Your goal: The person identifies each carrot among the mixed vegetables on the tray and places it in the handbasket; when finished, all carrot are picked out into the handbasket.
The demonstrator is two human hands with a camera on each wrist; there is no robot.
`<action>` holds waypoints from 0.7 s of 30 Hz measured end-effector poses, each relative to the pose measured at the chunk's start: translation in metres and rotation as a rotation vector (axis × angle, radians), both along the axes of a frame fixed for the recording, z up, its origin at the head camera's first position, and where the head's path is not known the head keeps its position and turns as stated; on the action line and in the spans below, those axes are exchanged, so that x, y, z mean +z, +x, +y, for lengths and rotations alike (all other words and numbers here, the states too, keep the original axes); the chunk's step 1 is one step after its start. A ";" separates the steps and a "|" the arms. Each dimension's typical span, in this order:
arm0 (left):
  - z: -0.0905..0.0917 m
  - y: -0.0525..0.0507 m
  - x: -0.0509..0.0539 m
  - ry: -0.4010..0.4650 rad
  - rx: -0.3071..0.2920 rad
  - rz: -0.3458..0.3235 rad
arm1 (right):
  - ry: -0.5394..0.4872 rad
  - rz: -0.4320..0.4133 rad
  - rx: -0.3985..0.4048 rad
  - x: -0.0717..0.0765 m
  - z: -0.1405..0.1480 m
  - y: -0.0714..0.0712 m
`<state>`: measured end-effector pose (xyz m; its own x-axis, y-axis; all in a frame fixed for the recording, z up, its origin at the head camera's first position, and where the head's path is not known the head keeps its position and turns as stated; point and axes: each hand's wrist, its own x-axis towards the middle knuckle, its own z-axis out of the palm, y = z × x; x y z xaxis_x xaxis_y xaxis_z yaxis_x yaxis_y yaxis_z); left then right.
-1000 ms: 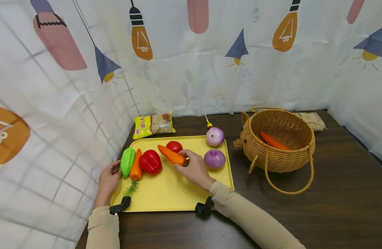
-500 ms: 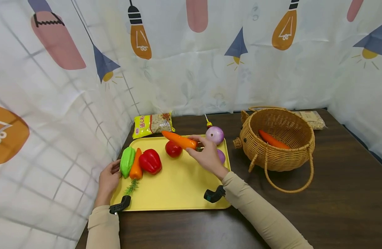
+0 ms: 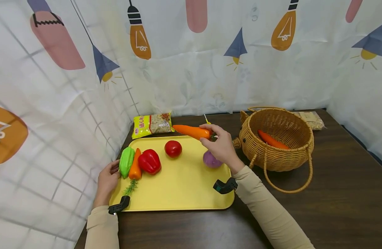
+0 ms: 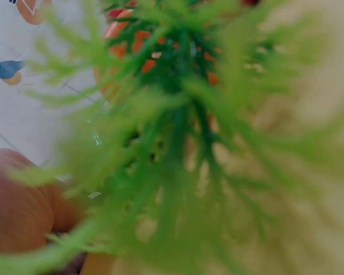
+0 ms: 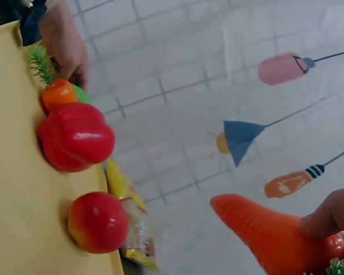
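An orange carrot (image 3: 191, 131) is pinched near its green-topped end by my right hand (image 3: 222, 145), raised over the tray's back right part. In the right wrist view the carrot (image 5: 264, 232) points away from the thumb. My left hand (image 3: 107, 180) rests at the left rim of the yellow tray (image 3: 175, 209), relaxed fingers beside a green ridged fruit (image 3: 126, 162). Next to that lie another carrot (image 3: 135, 166) and a red pepper (image 3: 149, 161). Carrot leaves (image 4: 178, 126) largely fill the left wrist view.
A red round fruit (image 3: 173, 148) and a purple onion (image 3: 211, 160) are on the tray. To the right stands a wicker basket (image 3: 278, 160) holding a red-orange carrot (image 3: 271, 140). Behind are a yellow snack bag (image 3: 152, 124) and a pale packet (image 3: 312, 120).
My right hand has lifted the carrot off the tray and carried it right and back, hiding the upper onion. The red round fruit has shifted slightly forward. My left hand has stayed put.
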<state>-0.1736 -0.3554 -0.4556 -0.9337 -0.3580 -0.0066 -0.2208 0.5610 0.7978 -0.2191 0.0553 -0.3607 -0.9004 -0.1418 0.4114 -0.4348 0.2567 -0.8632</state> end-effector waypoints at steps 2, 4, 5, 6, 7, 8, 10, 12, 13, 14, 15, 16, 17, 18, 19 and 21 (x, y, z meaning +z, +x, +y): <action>0.000 0.000 0.000 -0.001 -0.001 0.002 | 0.019 0.005 0.001 0.005 0.006 0.001; 0.000 0.000 0.000 -0.001 -0.001 0.002 | 0.037 0.010 -0.006 0.010 0.012 0.002; 0.000 0.000 0.000 -0.001 0.000 0.003 | 0.042 0.016 -0.009 0.013 0.015 0.002; 0.001 0.000 0.000 0.001 0.000 0.003 | 0.046 0.026 -0.011 0.015 0.019 0.003; 0.001 0.000 0.000 0.001 0.000 0.004 | 0.049 0.038 -0.016 0.018 0.022 0.003; 0.001 0.000 0.000 0.002 0.001 0.003 | 0.048 0.045 -0.020 0.021 0.025 0.003; 0.001 0.000 0.001 0.007 0.002 0.003 | 0.045 0.060 -0.027 0.025 0.033 0.003; 0.001 0.000 0.001 0.010 0.001 0.004 | 0.038 0.062 -0.035 0.030 0.042 0.004; 0.001 0.000 0.001 0.009 0.000 0.006 | 0.032 0.050 -0.041 0.032 0.046 0.004; 0.001 0.000 0.001 0.009 0.000 0.008 | 0.023 0.039 -0.043 0.033 0.050 0.004; 0.001 0.000 0.001 0.010 0.000 0.010 | 0.017 0.032 -0.049 0.034 0.055 0.005; 0.001 0.000 0.001 0.008 0.000 0.011 | 0.012 0.022 -0.055 0.036 0.059 0.005; 0.001 0.000 0.001 0.008 0.000 0.013 | 0.000 0.012 -0.059 0.038 0.063 0.005; 0.001 0.000 0.001 0.007 -0.001 0.014 | -0.006 0.003 -0.065 0.039 0.067 0.006; 0.001 0.000 0.001 0.006 -0.001 0.015 | -0.012 -0.003 -0.071 0.039 0.072 0.006; 0.001 0.000 0.001 0.002 0.001 0.017 | -0.017 0.005 -0.082 0.041 0.080 0.005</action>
